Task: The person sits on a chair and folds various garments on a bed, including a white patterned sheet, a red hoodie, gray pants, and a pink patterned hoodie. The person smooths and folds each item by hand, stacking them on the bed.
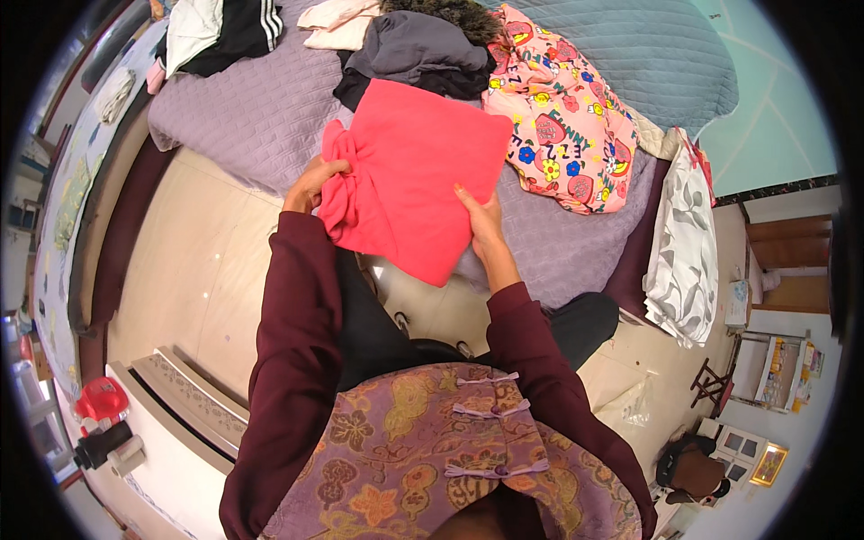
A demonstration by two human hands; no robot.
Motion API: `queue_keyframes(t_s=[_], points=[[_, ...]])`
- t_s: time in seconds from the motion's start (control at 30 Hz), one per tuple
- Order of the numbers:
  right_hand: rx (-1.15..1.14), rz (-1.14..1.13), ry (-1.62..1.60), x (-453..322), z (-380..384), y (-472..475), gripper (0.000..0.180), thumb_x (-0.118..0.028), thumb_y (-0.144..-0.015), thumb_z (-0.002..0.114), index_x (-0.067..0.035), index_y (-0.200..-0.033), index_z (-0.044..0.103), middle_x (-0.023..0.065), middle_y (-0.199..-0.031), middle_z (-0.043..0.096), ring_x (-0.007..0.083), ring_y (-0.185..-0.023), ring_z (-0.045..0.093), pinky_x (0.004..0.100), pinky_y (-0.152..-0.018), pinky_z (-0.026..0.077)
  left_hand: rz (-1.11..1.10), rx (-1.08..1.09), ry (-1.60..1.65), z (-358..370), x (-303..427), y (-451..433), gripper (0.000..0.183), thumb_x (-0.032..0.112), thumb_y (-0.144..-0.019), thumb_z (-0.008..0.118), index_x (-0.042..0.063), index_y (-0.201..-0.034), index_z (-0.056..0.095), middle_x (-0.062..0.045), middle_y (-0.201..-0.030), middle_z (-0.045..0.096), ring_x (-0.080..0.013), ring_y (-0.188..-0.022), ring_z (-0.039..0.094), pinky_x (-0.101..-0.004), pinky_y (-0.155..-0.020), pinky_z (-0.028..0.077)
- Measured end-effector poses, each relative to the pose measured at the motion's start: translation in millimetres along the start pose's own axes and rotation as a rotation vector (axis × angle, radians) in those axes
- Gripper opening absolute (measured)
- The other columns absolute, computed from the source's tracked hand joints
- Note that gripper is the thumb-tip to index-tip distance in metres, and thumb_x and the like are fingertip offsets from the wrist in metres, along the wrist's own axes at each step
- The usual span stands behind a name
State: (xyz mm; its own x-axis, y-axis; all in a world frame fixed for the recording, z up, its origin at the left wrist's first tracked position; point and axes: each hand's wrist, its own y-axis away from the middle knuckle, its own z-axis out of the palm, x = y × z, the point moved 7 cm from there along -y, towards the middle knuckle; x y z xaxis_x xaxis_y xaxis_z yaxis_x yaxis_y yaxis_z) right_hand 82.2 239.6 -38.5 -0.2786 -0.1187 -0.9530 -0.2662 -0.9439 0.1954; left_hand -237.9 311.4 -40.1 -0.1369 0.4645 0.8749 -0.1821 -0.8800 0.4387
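Note:
A coral-pink garment [418, 175], partly folded, hangs between my hands above the near edge of a bed. My left hand [316, 181] grips its bunched left side. On the right, my right hand [482, 214] pinches the cloth with the thumb on top; the other fingers are hidden beneath it. Just beyond the garment lies a heap of dark grey clothing [418, 50]. A pink printed garment [557, 128] with flowers and letters rests to the right on the purple quilted bedspread [236, 121].
Black and white clothing [219, 34] lies at the bed's far left. A leaf-patterned white bag [685, 250] hangs at the right bed corner. A pale cabinet [175, 432] with a red container [101, 398] stands lower left. Another bed [74, 162] lines the left.

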Motion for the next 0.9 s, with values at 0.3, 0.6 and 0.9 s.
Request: queue_keyframes(t_s=[0.3,0.6,0.9], points=[[0.077,-0.154,-0.262,-71,-74,52,0.047,-0.002,-0.089,0.071,-0.002,-0.132,0.051,0.0104,-0.124,0.062,0.0205,-0.108,0.063,0.0367,-0.096,0.052,0.28,-0.299,0.352,92,56,40,0.045,0.004,-0.077,0.064,-0.003,-0.121,0.061,-0.005,-0.106,0.067,-0.0136,-0.087,0.063,-0.0299,-0.078,0.052],[0.208,0.014,-0.328,-4,-156,47,0.056,-0.013,-0.092,0.072,-0.005,-0.141,0.045,0.0107,-0.133,0.057,0.0219,-0.118,0.058,0.0387,-0.101,0.047,0.63,0.498,-0.51,103,28,-13,0.062,0.036,-0.078,0.081,-0.005,-0.121,0.062,-0.023,-0.112,0.066,-0.0322,-0.101,0.064,-0.0404,-0.088,0.05],[0.658,-0.51,0.427,-77,-186,50,0.038,-0.007,-0.087,0.066,0.0,-0.124,0.058,0.0146,-0.117,0.064,0.0253,-0.108,0.061,0.0382,-0.096,0.047,0.47,0.783,-0.582,148,-40,83,0.082,0.047,-0.068,0.088,0.002,-0.125,0.05,-0.025,-0.125,0.045,-0.0394,-0.121,0.041,-0.0469,-0.105,0.033]])
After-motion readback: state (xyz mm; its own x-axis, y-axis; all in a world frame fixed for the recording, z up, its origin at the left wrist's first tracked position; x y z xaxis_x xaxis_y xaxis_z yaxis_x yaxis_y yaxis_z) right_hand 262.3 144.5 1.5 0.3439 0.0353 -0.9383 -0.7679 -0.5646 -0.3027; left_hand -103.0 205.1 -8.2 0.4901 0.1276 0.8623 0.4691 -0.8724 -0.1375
